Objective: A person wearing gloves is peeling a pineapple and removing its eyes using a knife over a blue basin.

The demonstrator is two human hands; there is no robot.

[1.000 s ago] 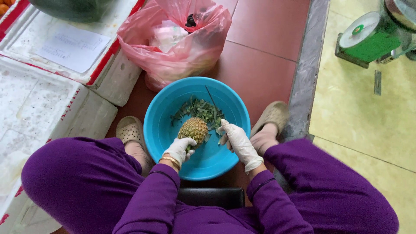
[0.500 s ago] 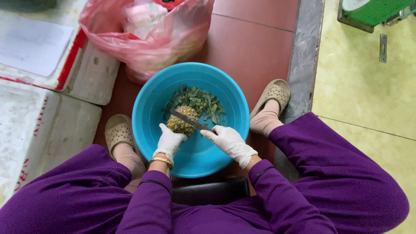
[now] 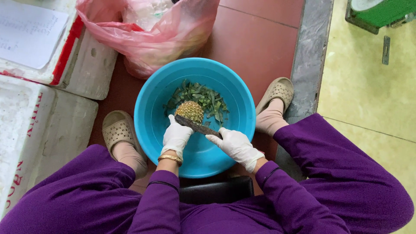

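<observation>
Gripping the pineapple [image 3: 190, 112] from its near side, the left hand [image 3: 175, 138] steadies it; the right hand [image 3: 236, 146], apparently closed round the knife [image 3: 197, 126], lays the blade crosswise, left-right.

A person in purple clothing sits over a blue basin [image 3: 149, 117] on a red tiled floor, both hands in white gloves. The left hand [image 3: 175, 138] grips a pineapple [image 3: 189, 112] at its near side and holds it above the basin. The right hand [image 3: 236, 145] is closed on the handle of a dark knife [image 3: 196, 126], whose blade lies across the near end of the fruit, touching the left glove. Green leaf trimmings [image 3: 207, 96] lie in the basin beyond the pineapple. A pink plastic bag [image 3: 173, 32] stands just behind the basin, white foam boxes [image 3: 43, 108] to the left, a green scale [image 3: 381, 13] at the upper right.
</observation>
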